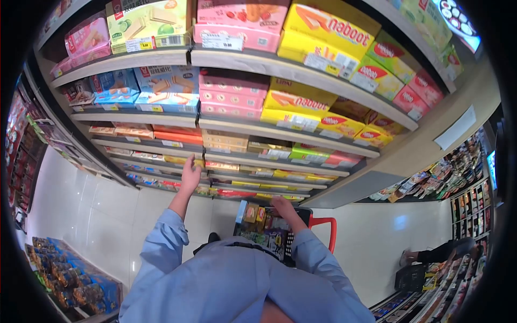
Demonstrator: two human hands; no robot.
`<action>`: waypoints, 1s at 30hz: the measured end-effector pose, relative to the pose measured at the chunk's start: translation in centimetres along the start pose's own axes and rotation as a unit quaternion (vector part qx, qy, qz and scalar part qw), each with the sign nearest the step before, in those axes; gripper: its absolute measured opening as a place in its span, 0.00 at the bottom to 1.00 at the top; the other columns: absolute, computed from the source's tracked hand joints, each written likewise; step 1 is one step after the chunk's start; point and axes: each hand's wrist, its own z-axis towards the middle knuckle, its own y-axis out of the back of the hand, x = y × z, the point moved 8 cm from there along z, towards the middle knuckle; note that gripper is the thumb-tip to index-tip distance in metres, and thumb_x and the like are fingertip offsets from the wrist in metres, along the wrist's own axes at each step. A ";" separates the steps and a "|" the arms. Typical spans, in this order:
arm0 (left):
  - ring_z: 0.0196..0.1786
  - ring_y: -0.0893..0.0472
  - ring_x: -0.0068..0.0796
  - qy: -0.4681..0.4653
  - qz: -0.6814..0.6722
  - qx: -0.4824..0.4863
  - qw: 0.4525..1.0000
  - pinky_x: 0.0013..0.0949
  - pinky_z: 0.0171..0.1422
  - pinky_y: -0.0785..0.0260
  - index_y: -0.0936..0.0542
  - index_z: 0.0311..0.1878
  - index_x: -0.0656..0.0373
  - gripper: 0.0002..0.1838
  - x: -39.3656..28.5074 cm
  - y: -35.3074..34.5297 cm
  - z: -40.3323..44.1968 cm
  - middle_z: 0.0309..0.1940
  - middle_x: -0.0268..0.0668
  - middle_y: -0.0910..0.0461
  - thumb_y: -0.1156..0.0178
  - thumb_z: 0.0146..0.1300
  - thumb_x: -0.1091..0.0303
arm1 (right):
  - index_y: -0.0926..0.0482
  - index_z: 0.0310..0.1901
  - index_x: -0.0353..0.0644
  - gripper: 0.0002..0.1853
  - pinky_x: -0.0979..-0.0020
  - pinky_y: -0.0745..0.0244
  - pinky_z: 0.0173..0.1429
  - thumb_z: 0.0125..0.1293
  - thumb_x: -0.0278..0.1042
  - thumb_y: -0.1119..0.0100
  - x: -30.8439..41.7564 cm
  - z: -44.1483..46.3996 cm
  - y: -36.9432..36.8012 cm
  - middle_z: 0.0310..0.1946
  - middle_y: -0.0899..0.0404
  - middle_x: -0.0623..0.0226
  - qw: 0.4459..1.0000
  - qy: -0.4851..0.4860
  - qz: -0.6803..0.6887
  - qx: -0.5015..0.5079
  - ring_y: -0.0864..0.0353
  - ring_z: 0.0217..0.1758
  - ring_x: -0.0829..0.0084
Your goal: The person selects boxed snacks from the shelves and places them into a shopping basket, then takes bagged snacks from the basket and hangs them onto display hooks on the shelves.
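Glossy tiled floor, packed shelves, left hand and right hand before them, hands' hold unclear

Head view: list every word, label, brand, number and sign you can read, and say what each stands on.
"双味威化": on the pale green box, upper left.
"双味威化": on the light-blue box below it.
"nabati", letters distorted, so probable: on the large yellow box.
Too small or blurred: price tags, white sheet, packages in the red-handled cart.
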 end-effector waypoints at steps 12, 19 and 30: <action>0.52 0.27 0.59 -0.059 0.014 0.002 0.998 0.47 0.60 0.35 0.29 0.48 0.68 0.18 -4.0 -3.4 10.0 0.45 0.58 0.26 0.39 0.56 0.70 | 0.26 0.62 0.36 0.25 0.72 0.30 0.43 0.69 0.43 0.43 24.1 13.6 -3.8 0.50 0.20 0.67 0.978 0.130 0.039 -0.159 0.26 0.41 0.77; 0.43 0.22 0.32 0.009 -0.238 0.040 0.970 0.35 0.50 0.28 0.28 0.48 0.63 0.11 -6.5 -3.1 7.8 0.40 0.42 0.22 0.43 0.67 0.69 | 0.25 0.53 0.41 0.16 0.73 0.25 0.40 0.71 0.41 0.43 25.3 13.0 -4.1 0.43 0.21 0.68 0.945 0.153 0.169 -0.236 0.25 0.35 0.78; 0.46 0.19 0.23 0.269 -0.333 0.253 0.868 0.27 0.41 0.23 0.32 0.62 0.60 0.25 -7.7 -2.7 -3.4 0.48 0.36 0.20 0.39 0.69 0.57 | 0.35 0.64 0.43 0.22 0.70 0.18 0.43 0.71 0.31 0.44 19.5 -1.9 -7.5 0.53 0.23 0.66 0.884 0.149 0.424 -0.129 0.19 0.48 0.74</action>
